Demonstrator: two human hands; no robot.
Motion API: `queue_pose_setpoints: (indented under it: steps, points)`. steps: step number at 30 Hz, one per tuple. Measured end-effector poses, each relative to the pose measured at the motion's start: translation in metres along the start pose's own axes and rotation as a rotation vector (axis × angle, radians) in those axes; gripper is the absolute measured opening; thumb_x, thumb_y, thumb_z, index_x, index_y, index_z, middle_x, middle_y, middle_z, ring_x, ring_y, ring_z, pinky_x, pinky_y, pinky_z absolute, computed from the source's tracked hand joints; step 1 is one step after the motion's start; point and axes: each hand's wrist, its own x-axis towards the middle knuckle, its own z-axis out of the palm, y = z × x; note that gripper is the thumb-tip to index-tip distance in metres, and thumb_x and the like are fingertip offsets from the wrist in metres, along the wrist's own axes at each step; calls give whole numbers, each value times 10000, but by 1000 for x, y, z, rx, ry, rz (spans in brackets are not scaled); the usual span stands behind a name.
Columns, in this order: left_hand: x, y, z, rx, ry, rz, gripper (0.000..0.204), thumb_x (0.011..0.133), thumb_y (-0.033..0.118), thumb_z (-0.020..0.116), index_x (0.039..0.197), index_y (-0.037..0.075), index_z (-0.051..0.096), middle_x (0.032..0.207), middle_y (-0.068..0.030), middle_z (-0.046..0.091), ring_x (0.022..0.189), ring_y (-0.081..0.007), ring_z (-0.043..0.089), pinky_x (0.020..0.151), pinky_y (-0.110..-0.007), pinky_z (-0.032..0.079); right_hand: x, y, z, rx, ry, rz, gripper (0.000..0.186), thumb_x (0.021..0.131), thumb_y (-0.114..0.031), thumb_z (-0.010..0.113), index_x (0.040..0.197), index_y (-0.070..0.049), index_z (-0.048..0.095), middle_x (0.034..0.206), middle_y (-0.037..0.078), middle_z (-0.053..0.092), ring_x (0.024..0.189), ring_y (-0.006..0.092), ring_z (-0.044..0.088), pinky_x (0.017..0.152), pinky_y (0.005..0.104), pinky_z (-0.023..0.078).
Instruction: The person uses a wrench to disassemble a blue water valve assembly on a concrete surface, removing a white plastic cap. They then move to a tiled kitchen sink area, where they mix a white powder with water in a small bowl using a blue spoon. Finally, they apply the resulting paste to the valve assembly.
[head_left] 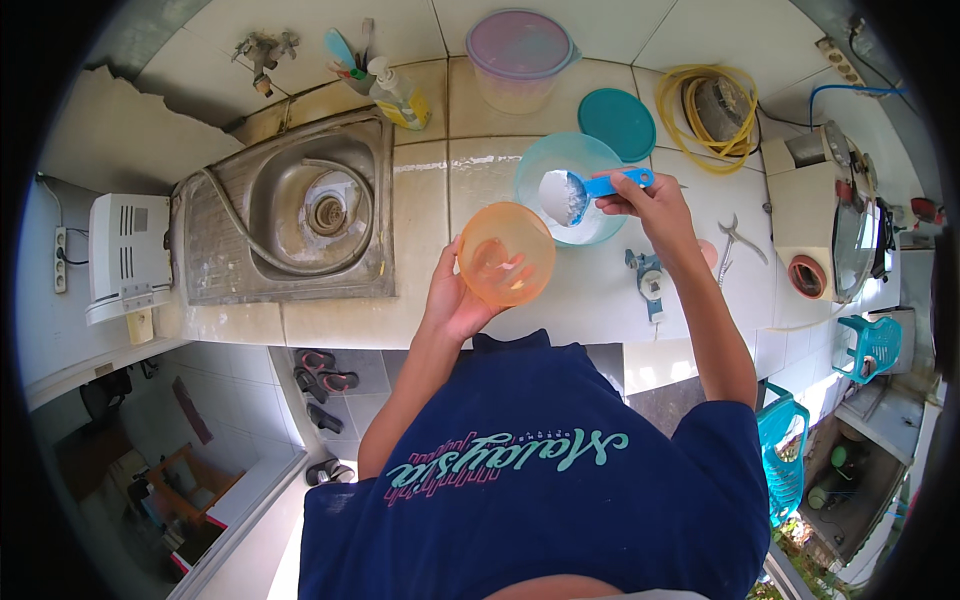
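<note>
My left hand is wrapped round a translucent orange bowl, held up over the counter's near edge; its fingers show through the bowl's wall. A blue scoop heaped with white powder is gripped by its handle in my right hand. The scoop hangs above a translucent turquoise tub, just right of and beyond the orange bowl. White matter shows inside the tub, partly hidden by the scoop. Behind the tub, a round teal lid lies flat.
Left is a steel sink with a hose in it. A soap bottle and a purple-lidded tub stand at the back. A coiled yellow hose, pliers, a grey clamp-like tool and a beige machine occupy the right.
</note>
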Motion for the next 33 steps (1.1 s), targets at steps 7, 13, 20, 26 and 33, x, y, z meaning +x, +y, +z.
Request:
queue_pose_setpoints:
  steps: [7,13,20,26,33]
  points:
    - [-1,-6,4,-1,-61,13,592,996,481,399,1453,105,374,1441,-204,408,1325,-381,424,1093,-596,347,-58,13,70,-525,-17,-702,255,874,-72,663,1124,-96,709,969,89,704,836,241,680,723,304,557]
    - [3,-8,2,9,-75,11,586,1000,495,345,1442,113,400,1425,-172,449,1281,-353,474,1062,-590,389,-71,35,76,-907,-130,-869,459,760,-14,676,1201,-139,662,1075,35,676,878,208,643,702,322,554]
    - [0,-19,19,73,-52,86,570,995,451,360,1453,113,392,1449,-168,432,1307,-404,449,1065,-604,390,-69,8,43,-303,96,-577,212,942,-133,639,1131,-73,710,978,98,720,786,200,668,704,301,529]
    - [-5,-15,14,-12,-107,146,553,989,440,404,1433,111,418,1446,-160,446,1313,-392,449,1081,-601,379,-40,8,12,-452,193,-458,257,934,-199,666,1133,-40,703,985,133,718,819,222,676,707,296,524]
    - [-34,18,-6,-35,-121,367,471,998,381,458,1371,94,490,1372,-140,528,1260,-341,512,1077,-554,411,-20,-7,55,-586,206,-797,233,890,-138,697,1094,-26,686,1036,139,672,819,222,655,709,294,526]
